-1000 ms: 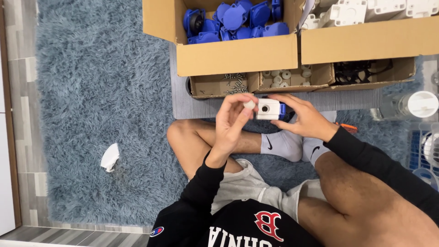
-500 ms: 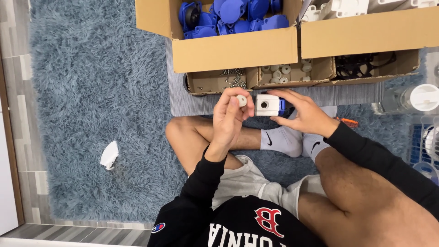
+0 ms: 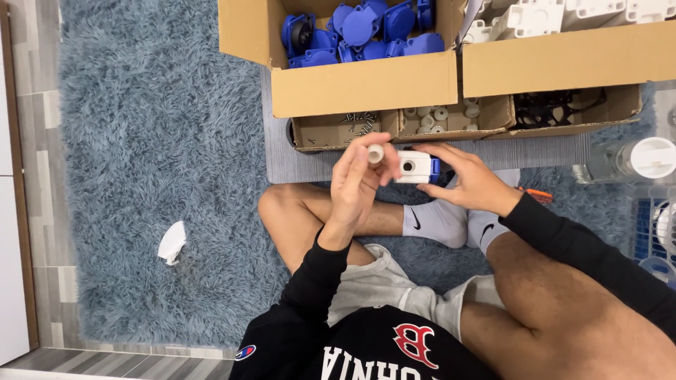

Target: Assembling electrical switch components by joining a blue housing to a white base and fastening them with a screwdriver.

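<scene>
Left hand (image 3: 355,186) raised, grip pinched narrow on a small pale ring-shaped fitting (image 3: 376,153) held at the fingertips, its round face turned up toward the camera. Right hand (image 3: 470,184) wraps a white box-shaped housing (image 3: 413,167) from the right side, fingers above and thumb below; the housing shows a round hole in its near face and a blue part (image 3: 435,167) at its right end. Fitting sits just left of the housing, very close; touching or not, cannot tell. Both are held in the air above the person's crossed legs and white socks (image 3: 440,222), over a grey ribbed mat (image 3: 493,151). Beyond the mat: a shallow cardboard tray with compartments, screws (image 3: 359,124) in the left one, more pale rings (image 3: 440,116) in the middle one, black wiry parts (image 3: 556,109) in the right one. Behind the tray, one cardboard box (image 3: 366,84) full of blue round-lidded covers (image 3: 366,28), a second box (image 3: 563,63) to the right with white housings (image 3: 549,14). All rest on a shaggy blue rug (image 3: 155,141). A crumpled white scrap (image 3: 171,243) lies on the rug well off to the left. A clear container with a white cap (image 3: 634,160) lies at right.
</scene>
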